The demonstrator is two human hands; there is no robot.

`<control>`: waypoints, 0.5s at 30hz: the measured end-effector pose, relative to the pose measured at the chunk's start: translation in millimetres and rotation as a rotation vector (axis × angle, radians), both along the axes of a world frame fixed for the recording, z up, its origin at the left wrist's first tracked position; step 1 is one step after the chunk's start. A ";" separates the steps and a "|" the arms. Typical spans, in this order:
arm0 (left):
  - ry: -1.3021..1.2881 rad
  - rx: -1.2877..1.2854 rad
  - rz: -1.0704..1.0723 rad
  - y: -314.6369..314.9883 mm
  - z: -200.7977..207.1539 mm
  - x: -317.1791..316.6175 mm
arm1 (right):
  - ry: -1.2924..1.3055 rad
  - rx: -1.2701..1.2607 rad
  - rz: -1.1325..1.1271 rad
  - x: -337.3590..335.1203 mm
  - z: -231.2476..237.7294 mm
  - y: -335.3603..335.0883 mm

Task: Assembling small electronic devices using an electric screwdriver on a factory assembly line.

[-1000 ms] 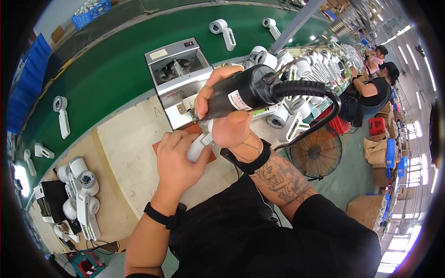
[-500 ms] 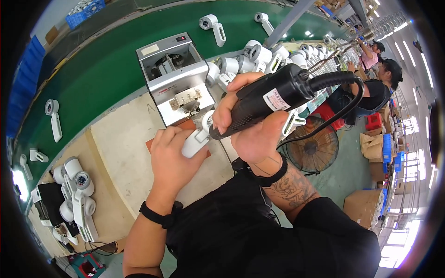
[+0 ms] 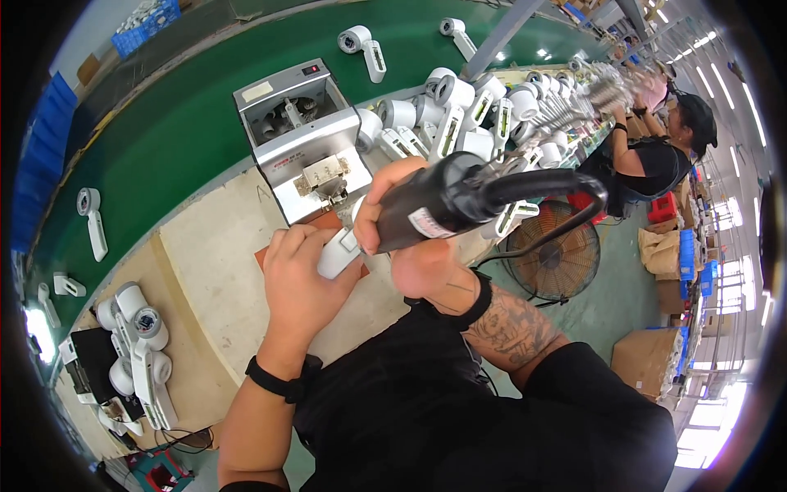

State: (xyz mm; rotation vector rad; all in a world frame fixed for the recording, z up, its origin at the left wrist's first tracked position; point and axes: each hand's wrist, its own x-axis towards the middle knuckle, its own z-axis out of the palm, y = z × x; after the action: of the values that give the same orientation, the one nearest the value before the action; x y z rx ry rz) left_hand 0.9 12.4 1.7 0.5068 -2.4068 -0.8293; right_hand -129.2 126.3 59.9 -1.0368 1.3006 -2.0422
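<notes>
My left hand (image 3: 300, 283) is closed around the handle of a white handheld fan (image 3: 336, 256), holding it down over an orange-brown pad (image 3: 329, 220) on the worktable. In my right hand (image 3: 428, 269) is a black electric screwdriver (image 3: 425, 205), gripped around its barrel and tilted, its lower end over the fan. My fingers and the barrel hide the bit and the spot beneath it. A thick black cable (image 3: 533, 182) curves off the screwdriver's top. Just beyond my hands stands a grey metal screw feeder (image 3: 302, 148), with an open hopper on top.
Many white fans (image 3: 451, 94) are heaped right of the feeder, and several more (image 3: 147, 361) lie at the left. A green conveyor belt (image 3: 180, 123) carries spaced fans behind. At the right are a floor fan (image 3: 553, 254), cartons (image 3: 648, 361) and a seated co-worker (image 3: 652, 160).
My right hand and the screwdriver have shifted a little left, and the tool's top has swung down and left. The hanging spring is now blurred. My left hand stays on the fan.
</notes>
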 end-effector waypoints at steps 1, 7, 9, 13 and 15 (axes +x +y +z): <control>0.001 -0.004 -0.005 -0.1 -0.2 0.4 | 0.001 -0.004 -0.005 0.9 -0.1 0.2; 0.031 -0.036 -0.017 0.1 5.0 -1.1 | -0.059 -0.089 -0.043 5.2 -5.2 -0.2; 0.018 -0.042 -0.032 0.9 9.6 0.1 | -0.037 -0.121 -0.073 9.3 -10.7 -1.0; -0.005 0.021 -0.092 5.4 22.3 11.0 | -0.091 -0.139 -0.095 16.6 14.6 2.0; 0.026 0.190 -0.182 1.4 25.6 34.6 | -0.210 -0.166 -0.114 23.2 40.4 25.5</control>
State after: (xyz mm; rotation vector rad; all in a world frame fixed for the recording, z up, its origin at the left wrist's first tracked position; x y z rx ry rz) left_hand 35.5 13.8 27.3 0.3494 -2.3885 -1.1440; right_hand -106.0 151.7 100.3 -0.8060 1.1211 -2.3071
